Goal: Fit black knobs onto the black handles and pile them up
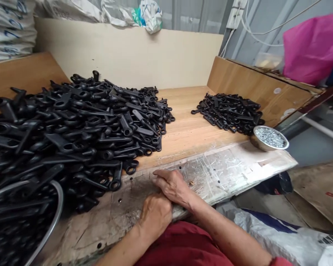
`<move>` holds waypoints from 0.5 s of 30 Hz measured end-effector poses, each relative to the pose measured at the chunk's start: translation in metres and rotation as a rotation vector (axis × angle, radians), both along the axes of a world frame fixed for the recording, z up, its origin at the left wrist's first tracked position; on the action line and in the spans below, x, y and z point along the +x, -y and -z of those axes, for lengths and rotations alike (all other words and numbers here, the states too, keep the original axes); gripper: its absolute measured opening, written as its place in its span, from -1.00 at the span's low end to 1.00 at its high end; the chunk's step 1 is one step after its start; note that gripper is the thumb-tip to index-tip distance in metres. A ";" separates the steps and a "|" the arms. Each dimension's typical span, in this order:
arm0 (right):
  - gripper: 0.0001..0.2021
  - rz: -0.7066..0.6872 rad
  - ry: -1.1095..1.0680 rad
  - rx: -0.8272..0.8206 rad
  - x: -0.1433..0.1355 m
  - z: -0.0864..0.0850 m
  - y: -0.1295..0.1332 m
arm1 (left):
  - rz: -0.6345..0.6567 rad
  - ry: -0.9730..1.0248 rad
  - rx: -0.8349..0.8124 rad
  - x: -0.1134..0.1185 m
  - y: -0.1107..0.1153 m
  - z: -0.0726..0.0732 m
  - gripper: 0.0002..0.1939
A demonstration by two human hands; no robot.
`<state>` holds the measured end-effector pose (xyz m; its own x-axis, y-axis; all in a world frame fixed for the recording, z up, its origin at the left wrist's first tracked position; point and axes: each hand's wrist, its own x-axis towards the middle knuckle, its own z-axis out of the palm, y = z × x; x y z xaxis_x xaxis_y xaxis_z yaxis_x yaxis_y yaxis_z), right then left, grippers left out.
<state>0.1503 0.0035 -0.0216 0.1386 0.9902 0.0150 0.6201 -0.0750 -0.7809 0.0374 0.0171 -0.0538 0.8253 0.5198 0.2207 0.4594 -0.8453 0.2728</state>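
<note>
My left hand (156,210) is closed in a loose fist at the worn front board of the bench (127,201), its fingers turned down out of sight. Touching it from above and to the right, my right hand (172,183) rests with its fingers bent and pressed together, pointing left. Whatever either hand may hold is hidden. A large heap of black lever-like parts (100,122) with ring ends lies left of my hands. Farther off to the right is a smaller pile of similar black parts (229,111).
A metal bowl (269,137) of small shiny metal pieces stands at the bench's right end. At the lower left, a metal-rimmed container (59,199) holds more black parts. Wooden boards (133,55) wall the back and sides. White sacks (266,225) lie below right.
</note>
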 end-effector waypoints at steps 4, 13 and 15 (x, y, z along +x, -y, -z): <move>-0.81 -0.244 0.094 0.101 0.003 -0.005 0.020 | -0.121 0.029 -0.062 -0.016 -0.006 -0.007 -0.76; -0.82 -0.527 0.170 0.149 0.018 -0.015 0.039 | -0.228 0.366 -0.133 -0.042 0.006 0.002 -0.82; -0.79 -0.491 0.170 0.155 0.031 -0.016 0.035 | -0.269 0.430 0.083 -0.052 0.005 0.013 -0.69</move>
<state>0.1817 -0.0310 -0.0055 -0.3566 0.9225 0.1478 0.6720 0.3632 -0.6454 -0.0149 0.0126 -0.0668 0.4901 0.6674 0.5607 0.5247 -0.7395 0.4217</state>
